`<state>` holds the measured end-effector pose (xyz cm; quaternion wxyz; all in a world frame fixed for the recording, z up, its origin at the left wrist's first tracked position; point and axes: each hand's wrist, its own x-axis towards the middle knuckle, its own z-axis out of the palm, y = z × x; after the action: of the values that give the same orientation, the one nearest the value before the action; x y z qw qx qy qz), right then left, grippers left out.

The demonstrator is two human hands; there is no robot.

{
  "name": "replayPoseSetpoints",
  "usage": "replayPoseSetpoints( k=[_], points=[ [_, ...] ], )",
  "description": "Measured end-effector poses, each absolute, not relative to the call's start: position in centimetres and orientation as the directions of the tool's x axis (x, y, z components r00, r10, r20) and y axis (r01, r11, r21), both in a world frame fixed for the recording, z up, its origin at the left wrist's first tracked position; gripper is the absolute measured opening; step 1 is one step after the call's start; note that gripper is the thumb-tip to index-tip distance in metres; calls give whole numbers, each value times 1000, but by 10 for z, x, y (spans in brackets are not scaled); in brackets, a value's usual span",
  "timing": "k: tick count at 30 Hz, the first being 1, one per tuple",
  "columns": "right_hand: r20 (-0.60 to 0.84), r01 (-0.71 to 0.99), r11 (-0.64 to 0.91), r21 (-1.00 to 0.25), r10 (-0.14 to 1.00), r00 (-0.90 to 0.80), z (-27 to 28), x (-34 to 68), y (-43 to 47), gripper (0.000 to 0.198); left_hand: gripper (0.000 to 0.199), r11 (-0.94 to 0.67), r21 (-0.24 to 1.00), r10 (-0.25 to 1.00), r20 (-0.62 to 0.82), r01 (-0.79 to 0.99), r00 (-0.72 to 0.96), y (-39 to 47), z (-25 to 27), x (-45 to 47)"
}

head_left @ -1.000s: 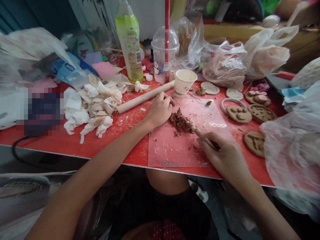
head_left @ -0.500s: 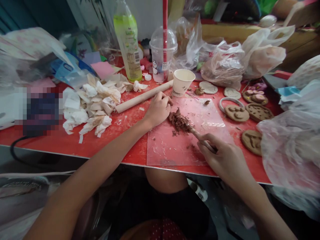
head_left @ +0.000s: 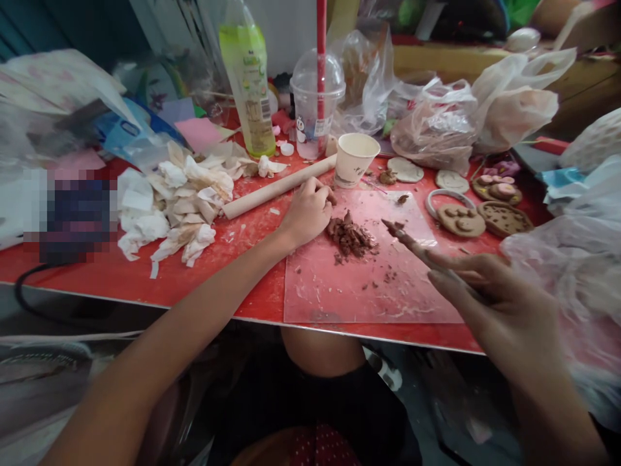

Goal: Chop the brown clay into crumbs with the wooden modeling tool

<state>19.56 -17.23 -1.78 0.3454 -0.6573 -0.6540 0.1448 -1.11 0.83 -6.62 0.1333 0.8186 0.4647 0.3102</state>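
Observation:
In my right hand (head_left: 490,291) is a thin clay modelling tool (head_left: 412,244), raised over the right side of a clear plastic sheet (head_left: 320,291). Dark brown clay clings to its pointed tip, which is apart from the sheet. A crumbly heap of brown clay (head_left: 350,236) lies on the sheet left of the tip, with small crumbs scattered below it. Just left of the heap, my left hand (head_left: 310,207) rests with its fingers curled in; whatever they may hold is hidden. Behind that hand stands a white paper cup (head_left: 356,158).
A rolling pin (head_left: 279,188) lies beside crumpled tissues (head_left: 179,200) at left. A green bottle (head_left: 250,90) and a domed plastic cup (head_left: 313,107) stand behind. Decorated clay discs (head_left: 458,220) and a ring (head_left: 431,200) lie at right, near plastic bags (head_left: 557,252).
My right hand has lifted the modelling tool out of the clay heap and moved it to the right and up. My left hand has stayed in place.

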Motion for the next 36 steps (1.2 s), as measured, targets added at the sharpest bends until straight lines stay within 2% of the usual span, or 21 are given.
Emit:
replayPoseSetpoints(
  k=[2, 6, 14, 21, 29, 31, 33, 36],
  points=[
    [219, 734, 89, -673, 972, 83, -19, 190, -160, 24, 18, -527, 510, 847, 381, 680, 370, 9, -66, -11],
    [143, 776, 92, -624, 990, -3, -29, 178, -139, 25, 18, -534, 517, 843, 388, 669, 373, 9, -68, -12],
    [178, 806, 68, -588, 983, 46, -39, 176, -142, 36, 18, -520, 519, 853, 366, 679, 373, 9, -66, -12],
    [131, 852, 2, -524, 988, 78, -36, 176, -148, 34, 19, -515, 534, 856, 364, 671, 367, 8, -64, -12],
    [151, 908, -21, -419, 984, 93, -39, 184, -160, 37, 19, -527, 531, 847, 388, 664, 362, 9, -67, -13],
    [124, 889, -31, -457, 987, 98, -40, 189, -164, 36, 19, -525, 530, 848, 388, 666, 361, 9, -66, -12],
    [75, 831, -38, -555, 993, 95, -37, 195, -168, 34, 19, -519, 530, 852, 378, 670, 361, 8, -65, -12],
    [93, 711, -80, -699, 975, 202, -30, 203, -173, 31, 19, -518, 526, 854, 360, 674, 376, 7, -63, -12]
  ],
)
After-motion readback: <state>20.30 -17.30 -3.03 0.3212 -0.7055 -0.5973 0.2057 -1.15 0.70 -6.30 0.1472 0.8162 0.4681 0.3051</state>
